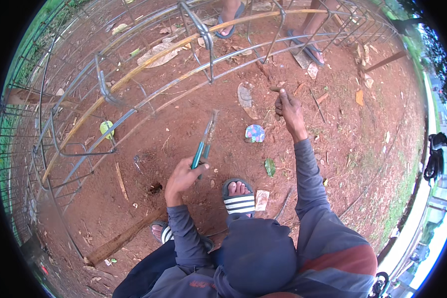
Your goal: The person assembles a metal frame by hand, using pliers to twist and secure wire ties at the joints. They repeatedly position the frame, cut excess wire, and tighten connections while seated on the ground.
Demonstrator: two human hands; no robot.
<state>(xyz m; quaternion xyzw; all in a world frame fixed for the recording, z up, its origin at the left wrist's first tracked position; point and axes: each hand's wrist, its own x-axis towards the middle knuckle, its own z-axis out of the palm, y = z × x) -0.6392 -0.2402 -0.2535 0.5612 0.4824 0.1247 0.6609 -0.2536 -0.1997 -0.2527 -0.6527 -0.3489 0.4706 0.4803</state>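
My left hand [185, 176] is closed around the teal handles of a pair of pliers [198, 153]. Their long grey jaws point up and away from me, just short of the rebar cage [156, 93], and appear apart from it. Farther out, my right hand [288, 110] reaches forward over the dirt with its fingers curled in and the thumb extended. Whatever may be pinched in it is too small or hidden to make out. The cage has long curving bars, some rusty, with bent stirrups around them, and spans the far and left side.
A person's sandalled feet [310, 48] stand beyond the cage. A wooden pole [129, 236] lies at the lower left. Dry leaves [246, 99], a colourful scrap [255, 133] and sticks lie on the red dirt. My striped sandal [239, 202] is between my arms.
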